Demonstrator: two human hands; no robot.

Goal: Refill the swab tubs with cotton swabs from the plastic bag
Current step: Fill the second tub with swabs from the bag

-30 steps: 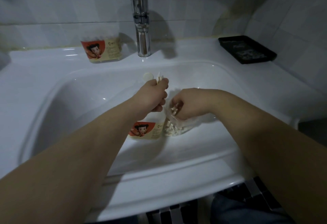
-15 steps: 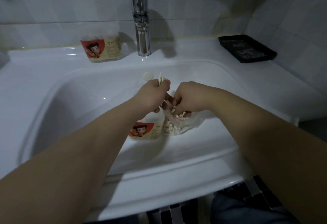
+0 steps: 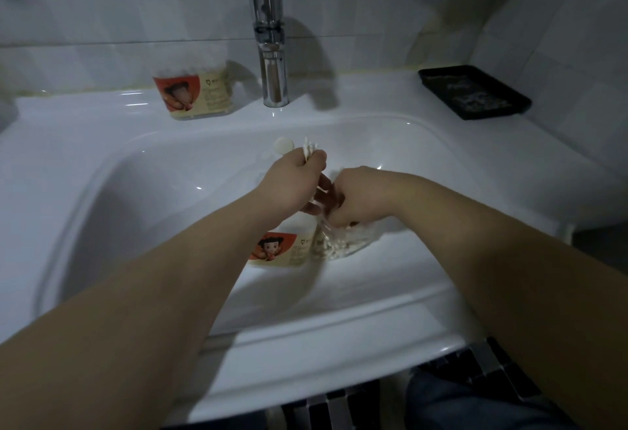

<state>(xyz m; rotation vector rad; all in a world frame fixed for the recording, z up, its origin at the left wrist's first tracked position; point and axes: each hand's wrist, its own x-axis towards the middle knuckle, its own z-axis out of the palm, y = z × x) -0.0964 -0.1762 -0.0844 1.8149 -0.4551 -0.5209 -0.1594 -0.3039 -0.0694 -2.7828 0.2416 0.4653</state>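
A swab tub (image 3: 282, 249) with a red cartoon label stands in the sink basin (image 3: 163, 198), partly hidden by my left hand. Right beside it sits a clear plastic bag (image 3: 343, 246) holding cotton swabs. My left hand (image 3: 294, 181) is closed around a small bunch of cotton swabs (image 3: 309, 150) whose white tips stick up above the fist. My right hand (image 3: 356, 200) is at the mouth of the bag, fingers closed on swabs there, touching my left hand. A second tub (image 3: 193, 91), full of swabs, stands on the ledge left of the faucet.
A chrome faucet (image 3: 270, 49) rises at the back centre. A black tray (image 3: 474, 91) lies on the ledge at the back right. A round white overflow cap (image 3: 283, 145) sits on the basin's back wall. Tiled walls close in behind and to the right.
My right hand has risen out of the bag and come left against my left hand. My left hand has stayed over the tub with its bunch of swabs.
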